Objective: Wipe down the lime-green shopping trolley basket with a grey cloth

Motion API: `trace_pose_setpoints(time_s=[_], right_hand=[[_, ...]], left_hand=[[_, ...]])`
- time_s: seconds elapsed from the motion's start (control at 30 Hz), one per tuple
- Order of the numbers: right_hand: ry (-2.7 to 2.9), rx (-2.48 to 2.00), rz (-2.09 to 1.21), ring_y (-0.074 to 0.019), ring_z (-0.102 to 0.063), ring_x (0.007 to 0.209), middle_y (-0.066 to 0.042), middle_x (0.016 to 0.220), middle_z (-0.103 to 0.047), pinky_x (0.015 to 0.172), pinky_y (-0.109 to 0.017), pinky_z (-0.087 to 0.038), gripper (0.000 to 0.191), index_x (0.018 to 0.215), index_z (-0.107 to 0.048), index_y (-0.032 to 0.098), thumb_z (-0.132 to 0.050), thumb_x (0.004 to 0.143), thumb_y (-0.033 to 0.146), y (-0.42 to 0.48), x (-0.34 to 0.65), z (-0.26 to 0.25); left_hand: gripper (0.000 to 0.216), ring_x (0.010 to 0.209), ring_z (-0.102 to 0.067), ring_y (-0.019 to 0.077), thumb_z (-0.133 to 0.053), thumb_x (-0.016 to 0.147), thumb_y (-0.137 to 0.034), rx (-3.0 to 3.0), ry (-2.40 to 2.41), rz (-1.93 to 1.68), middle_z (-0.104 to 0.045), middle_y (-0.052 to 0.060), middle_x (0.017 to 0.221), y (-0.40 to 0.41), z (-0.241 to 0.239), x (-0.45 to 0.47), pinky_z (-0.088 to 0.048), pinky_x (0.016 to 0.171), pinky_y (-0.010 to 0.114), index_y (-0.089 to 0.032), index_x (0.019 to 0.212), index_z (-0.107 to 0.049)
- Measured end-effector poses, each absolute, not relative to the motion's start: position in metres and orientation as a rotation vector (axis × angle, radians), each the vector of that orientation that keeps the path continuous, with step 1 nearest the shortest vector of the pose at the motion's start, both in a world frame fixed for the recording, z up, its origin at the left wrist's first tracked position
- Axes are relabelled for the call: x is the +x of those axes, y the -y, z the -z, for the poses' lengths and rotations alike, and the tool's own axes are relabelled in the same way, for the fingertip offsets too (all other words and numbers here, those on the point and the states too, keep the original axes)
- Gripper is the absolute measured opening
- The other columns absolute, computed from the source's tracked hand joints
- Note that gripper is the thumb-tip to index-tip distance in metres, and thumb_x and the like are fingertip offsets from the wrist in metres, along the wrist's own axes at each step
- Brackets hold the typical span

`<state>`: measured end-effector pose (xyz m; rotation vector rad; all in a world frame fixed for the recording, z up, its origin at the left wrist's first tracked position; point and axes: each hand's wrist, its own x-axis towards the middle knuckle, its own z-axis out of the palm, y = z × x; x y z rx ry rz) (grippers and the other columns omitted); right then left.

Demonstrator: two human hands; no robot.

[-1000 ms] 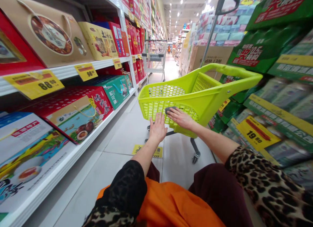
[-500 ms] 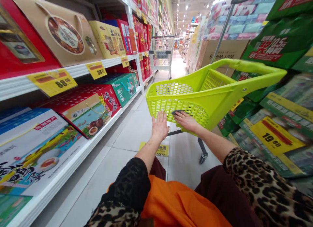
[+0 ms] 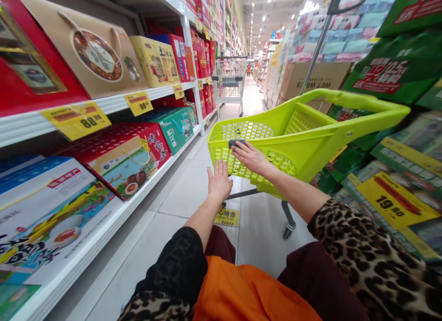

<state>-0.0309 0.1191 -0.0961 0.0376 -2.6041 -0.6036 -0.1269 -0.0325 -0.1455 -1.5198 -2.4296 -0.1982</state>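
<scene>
A lime-green plastic shopping cart (image 3: 317, 137) stands side-on in front of me, its side pierced with rows of holes. My right hand (image 3: 252, 158) presses a dark grey cloth (image 3: 237, 143) flat against the upper part of that side, near the left end. Below and left of it, my left hand (image 3: 220, 182) lies with fingers stretched out at the lower left edge of the basket, with nothing in it. The fingertips seem to touch the plastic. Under the basket, a dark leg with a caster (image 3: 288, 230) rests on the floor.
Shelves (image 3: 138, 180) with boxed gift packs and yellow price tags run along the left. Green packages (image 3: 383, 67) are stacked on the right, beside a cardboard carton (image 3: 307, 79). A wire shopping cart (image 3: 230, 84) stands farther down the aisle. A yellow floor sticker (image 3: 228, 217) lies below my hands.
My right hand has slid the cloth up and to the left along the cart's side. My left hand has shifted slightly left, with its fingers a little more spread.
</scene>
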Motion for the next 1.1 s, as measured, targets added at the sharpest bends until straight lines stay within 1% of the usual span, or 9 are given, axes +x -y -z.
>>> trace_pose_setpoints(time_s=[0.1, 0.23, 0.4, 0.5, 0.63, 0.77, 0.9, 1.0, 1.1], right_hand=[[2.636, 0.025, 0.622, -0.0273, -0.032, 0.131, -0.013, 0.135, -0.047, 0.106, -0.050, -0.030, 0.041, 0.126, -0.050, 0.010, -0.040, 0.086, 0.008, -0.120, -0.035, 0.108], [2.701, 0.069, 0.621, -0.0282, -0.033, 0.131, -0.013, 0.134, -0.048, 0.106, -0.050, -0.030, 0.040, 0.124, -0.052, 0.010, -0.042, 0.085, 0.009, -0.116, -0.032, 0.138], [2.760, 0.134, 0.570, -0.0262, -0.040, 0.126, -0.014, 0.125, -0.056, 0.102, -0.049, -0.035, 0.033, 0.116, -0.058, 0.011, -0.045, 0.085, 0.010, -0.108, -0.028, 0.167], [2.716, 0.187, 0.564, -0.0245, -0.038, 0.128, -0.012, 0.128, -0.054, 0.104, -0.047, -0.033, 0.034, 0.119, -0.056, 0.012, -0.044, 0.087, 0.010, -0.102, -0.037, 0.161], [2.572, 0.143, 0.573, -0.0251, -0.028, 0.133, -0.012, 0.138, -0.044, 0.107, -0.048, -0.028, 0.041, 0.128, -0.047, 0.012, -0.041, 0.088, 0.010, -0.097, -0.063, 0.126], [2.519, 0.070, 0.661, -0.0282, -0.031, 0.132, -0.012, 0.136, -0.045, 0.107, -0.049, -0.029, 0.039, 0.126, -0.049, 0.009, -0.039, 0.088, 0.012, -0.098, -0.087, 0.104], [2.565, 0.067, 0.692, -0.0276, -0.033, 0.130, -0.012, 0.133, -0.049, 0.107, -0.049, -0.030, 0.039, 0.123, -0.053, 0.011, -0.041, 0.087, 0.012, -0.099, -0.093, 0.113], [2.609, 0.067, 0.654, -0.0272, -0.033, 0.131, -0.014, 0.133, -0.049, 0.107, -0.049, -0.028, 0.039, 0.124, -0.052, 0.009, -0.042, 0.086, 0.012, -0.096, -0.091, 0.131], [2.665, 0.068, 0.610, -0.0262, -0.036, 0.129, -0.014, 0.129, -0.052, 0.106, -0.048, -0.030, 0.035, 0.119, -0.056, 0.009, -0.042, 0.087, 0.013, -0.092, -0.086, 0.151]], left_hand=[[0.069, 0.139, -0.010, 0.0246, -0.042, 0.084, -0.037, -1.524, 2.425, 0.200, -0.014, 0.012, 0.151, 0.037, 0.147, -0.132, -0.012, 0.110, 0.054, -0.007, 0.142, -0.019], [0.069, 0.139, -0.009, 0.0246, -0.041, 0.084, -0.037, -1.520, 2.430, 0.188, -0.014, 0.012, 0.151, 0.041, 0.153, -0.137, -0.012, 0.110, 0.055, -0.008, 0.142, -0.018], [0.069, 0.139, -0.009, 0.0242, -0.041, 0.084, -0.037, -1.527, 2.427, 0.187, -0.014, 0.012, 0.151, 0.044, 0.159, -0.140, -0.011, 0.110, 0.054, -0.007, 0.142, -0.018], [0.069, 0.140, -0.008, 0.0243, -0.042, 0.084, -0.036, -1.533, 2.437, 0.181, -0.014, 0.012, 0.151, 0.045, 0.157, -0.142, -0.011, 0.110, 0.054, -0.008, 0.142, -0.017], [0.068, 0.139, -0.008, 0.0252, -0.043, 0.083, -0.034, -1.499, 2.467, 0.181, -0.015, 0.012, 0.151, 0.045, 0.148, -0.147, -0.011, 0.110, 0.053, -0.009, 0.142, -0.019], [0.070, 0.139, -0.009, 0.0246, -0.045, 0.083, -0.036, -1.472, 2.456, 0.195, -0.015, 0.012, 0.151, 0.044, 0.139, -0.151, -0.010, 0.111, 0.053, -0.010, 0.142, -0.019], [0.070, 0.140, -0.008, 0.0248, -0.044, 0.083, -0.036, -1.480, 2.456, 0.171, -0.013, 0.012, 0.151, 0.044, 0.134, -0.155, -0.010, 0.110, 0.054, -0.010, 0.142, -0.017], [0.071, 0.140, -0.008, 0.0248, -0.045, 0.083, -0.036, -1.477, 2.449, 0.180, -0.012, 0.012, 0.151, 0.046, 0.134, -0.157, -0.010, 0.110, 0.054, -0.009, 0.143, -0.016], [0.072, 0.140, -0.008, 0.0247, -0.046, 0.083, -0.037, -1.484, 2.446, 0.181, -0.013, 0.013, 0.151, 0.048, 0.135, -0.156, -0.011, 0.110, 0.053, -0.010, 0.142, -0.017]])
